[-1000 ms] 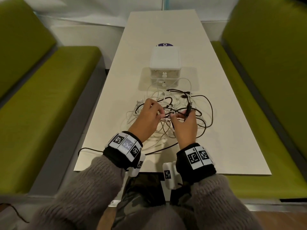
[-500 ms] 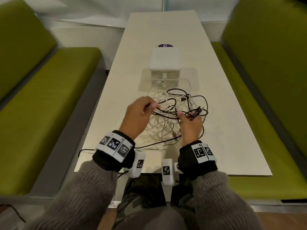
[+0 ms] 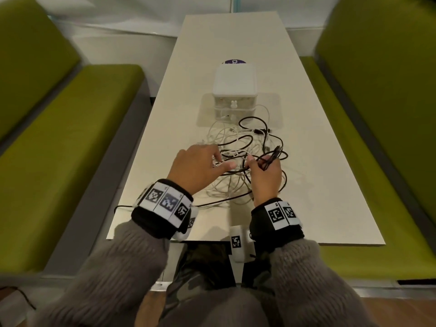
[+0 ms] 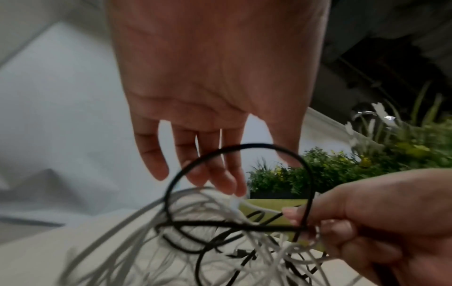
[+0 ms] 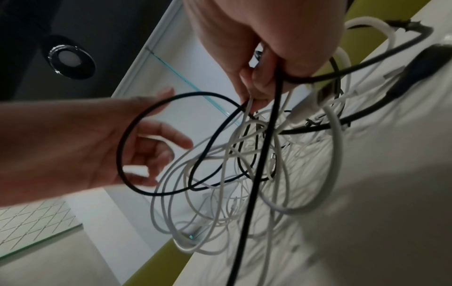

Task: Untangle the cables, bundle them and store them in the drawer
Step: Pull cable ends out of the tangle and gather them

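Note:
A tangle of black and white cables point(image 3: 226, 185) lies mid-table, in front of a small white drawer unit point(image 3: 234, 79) whose drawers look closed. My right hand point(image 3: 257, 164) pinches a black cable point(image 5: 255, 174) just above the heap, and a black plug end sticks up past its fingers. A white strand also passes through that pinch point(image 5: 264, 85). From the pinch a black loop point(image 4: 244, 145) arches toward my left hand point(image 3: 220, 160). That hand hovers over the left of the tangle with its fingers point(image 4: 227, 174) spread and loose, and its fingertips are at a white cable.
The long white table point(image 3: 306, 197) runs between green benches on the left point(image 3: 59, 138) and right point(image 3: 377, 114). A purple round sticker point(image 3: 234, 61) shows behind the drawer unit. One black cable trails off the table's near left edge point(image 3: 122, 206).
My left hand, which pinched a cable beside the right, drew left and has now opened over the tangle. My right hand shifted slightly right, keeping the black cable.

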Motion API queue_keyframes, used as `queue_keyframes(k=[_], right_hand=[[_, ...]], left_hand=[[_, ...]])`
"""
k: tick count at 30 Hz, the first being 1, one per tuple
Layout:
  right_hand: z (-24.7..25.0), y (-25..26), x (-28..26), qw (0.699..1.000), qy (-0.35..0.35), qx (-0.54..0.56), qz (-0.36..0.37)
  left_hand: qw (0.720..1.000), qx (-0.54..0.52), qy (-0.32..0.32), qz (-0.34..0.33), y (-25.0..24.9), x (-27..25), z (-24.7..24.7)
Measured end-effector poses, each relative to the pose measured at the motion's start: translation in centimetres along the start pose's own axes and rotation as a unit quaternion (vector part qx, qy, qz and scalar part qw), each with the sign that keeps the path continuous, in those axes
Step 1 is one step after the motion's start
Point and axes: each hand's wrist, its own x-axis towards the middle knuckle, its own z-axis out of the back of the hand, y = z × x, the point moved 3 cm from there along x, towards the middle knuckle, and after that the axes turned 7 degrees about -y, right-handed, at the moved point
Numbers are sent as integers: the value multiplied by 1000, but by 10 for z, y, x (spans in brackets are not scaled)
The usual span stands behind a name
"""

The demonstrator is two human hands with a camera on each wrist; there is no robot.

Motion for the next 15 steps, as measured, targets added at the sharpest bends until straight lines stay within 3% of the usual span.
queue_keyframes(k=[3, 6, 8, 10, 12, 14, 15], right_hand=[[0, 0, -1, 1000, 2, -19, 15], [2, 0, -3, 999, 10, -22, 24], [5, 1, -4, 999, 12, -20, 28], [11, -1, -2, 1000, 3, -14, 18], [16, -5, 4, 1000, -16, 2, -9], [20, -9, 11, 998, -35, 25, -40], [22, -10, 14, 997, -43, 40, -54]], left_hand=[[997, -32, -3, -68, -24, 10, -6], [994, -10, 90, -61, -41, 15, -26], [994, -10, 91, -60, -43, 16, -31], [996, -76, 37, -33, -35, 17, -23], [986, -157, -62, 10, -19, 15, -3], [955, -244, -153, 63, 5, 9, 18], [927, -305, -198, 95, 18, 5, 28]])
